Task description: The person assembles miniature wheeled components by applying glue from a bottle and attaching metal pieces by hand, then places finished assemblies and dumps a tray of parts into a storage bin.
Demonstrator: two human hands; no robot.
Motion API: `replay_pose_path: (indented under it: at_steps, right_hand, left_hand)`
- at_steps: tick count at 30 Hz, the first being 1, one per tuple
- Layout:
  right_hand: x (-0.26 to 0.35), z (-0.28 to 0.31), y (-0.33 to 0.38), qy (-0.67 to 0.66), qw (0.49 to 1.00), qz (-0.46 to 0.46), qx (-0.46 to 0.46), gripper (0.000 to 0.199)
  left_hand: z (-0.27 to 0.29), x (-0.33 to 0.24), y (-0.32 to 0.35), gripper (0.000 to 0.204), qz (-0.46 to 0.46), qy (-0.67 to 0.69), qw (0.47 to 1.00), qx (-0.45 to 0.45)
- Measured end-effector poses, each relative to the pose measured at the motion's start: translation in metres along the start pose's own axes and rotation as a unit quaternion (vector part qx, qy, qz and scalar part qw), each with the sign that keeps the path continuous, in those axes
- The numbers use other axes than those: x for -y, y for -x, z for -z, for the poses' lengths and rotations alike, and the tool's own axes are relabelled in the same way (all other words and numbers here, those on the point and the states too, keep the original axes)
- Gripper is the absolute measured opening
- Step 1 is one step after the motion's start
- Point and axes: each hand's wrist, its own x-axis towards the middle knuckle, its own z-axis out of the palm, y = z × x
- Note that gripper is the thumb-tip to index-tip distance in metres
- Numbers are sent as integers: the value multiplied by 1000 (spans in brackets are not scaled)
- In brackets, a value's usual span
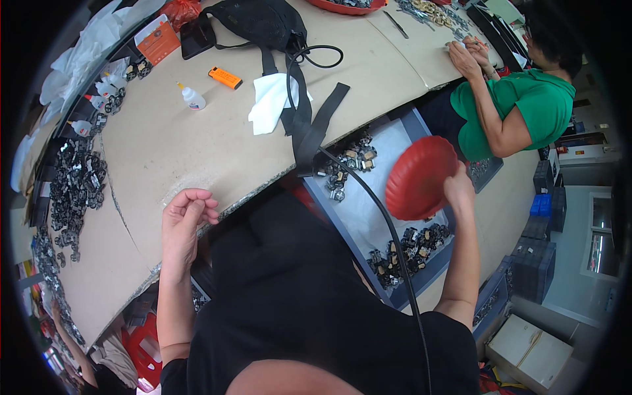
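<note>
My right hand (459, 187) grips the rim of a round red plastic tray (421, 176) with a fluted edge. The tray is tilted over a grey bin (347, 227) lined with white sheeting. Inside that bin lie small black-and-silver metal parts (411, 250) with tan pieces, in clusters at its near and far ends. The tray hides part of the bin. At the table's edge my left hand (191, 210) is raised with its fingers loosely curled and a little apart; nothing shows in it. Bare tabletop (155, 158) lies beside it.
A black cable (385, 214) runs across the bin. On the table are a black bag (260, 23), white cloth (268, 102), small glue bottle (192, 97), orange box (226, 78) and heaped dark metal parts (76, 184). A co-worker in a green top (513, 118) works at the right.
</note>
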Motion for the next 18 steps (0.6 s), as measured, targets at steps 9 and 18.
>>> replay_pose_path:
  at_steps: [9, 18]
  right_hand:
    - [-85, 20, 18, -447, 867, -59, 213, 52]
    - [-13, -44, 42, -526, 726, -72, 436, 42]
  left_hand:
    - [5, 8, 11, 11, 13, 20, 1000, 12]
    - [-25, -2, 26, 36, 132, -24, 973, 189]
